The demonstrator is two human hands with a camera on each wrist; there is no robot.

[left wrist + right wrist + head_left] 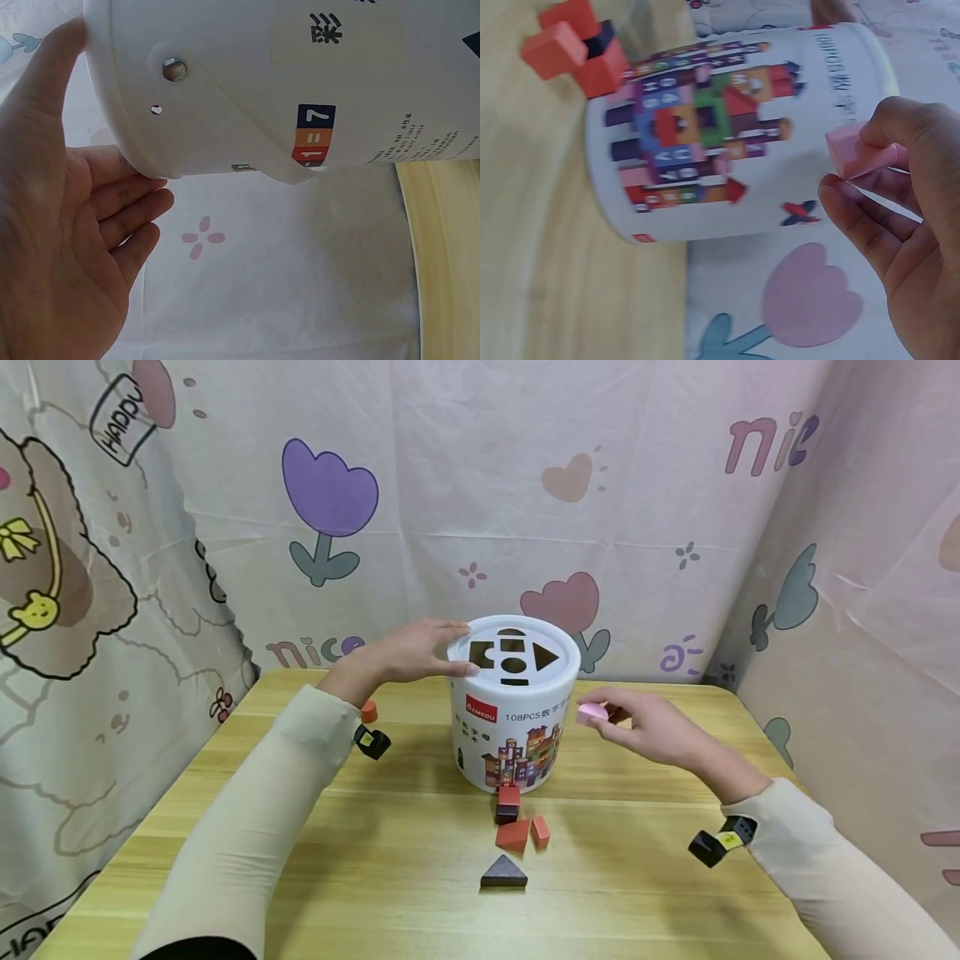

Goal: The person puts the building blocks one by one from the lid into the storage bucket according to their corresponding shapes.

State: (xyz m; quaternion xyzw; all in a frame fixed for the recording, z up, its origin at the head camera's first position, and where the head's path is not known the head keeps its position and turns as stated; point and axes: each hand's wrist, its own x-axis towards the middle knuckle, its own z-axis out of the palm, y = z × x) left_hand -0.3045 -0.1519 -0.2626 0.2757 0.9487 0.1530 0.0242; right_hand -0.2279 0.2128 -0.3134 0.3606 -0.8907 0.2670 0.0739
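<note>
The white bucket stands upright on the table, its lid on and the shaped holes uncovered. The left hand rests at the lid's left edge, thumb laid on the rim and fingers loosely extended against the side, apparently steadying it. The right hand pinches the pink block between thumb and fingers, just beside the bucket's right side and lower than the lid, so that piece is picked up but not yet inside. 6 blocks appear to be left loose: an orange block to the left, and, on the near side, 3 red blocks, a dark block and, nearest, a dark triangular block. How many pieces are already inside cannot be told; the holes show only darkness.
</note>
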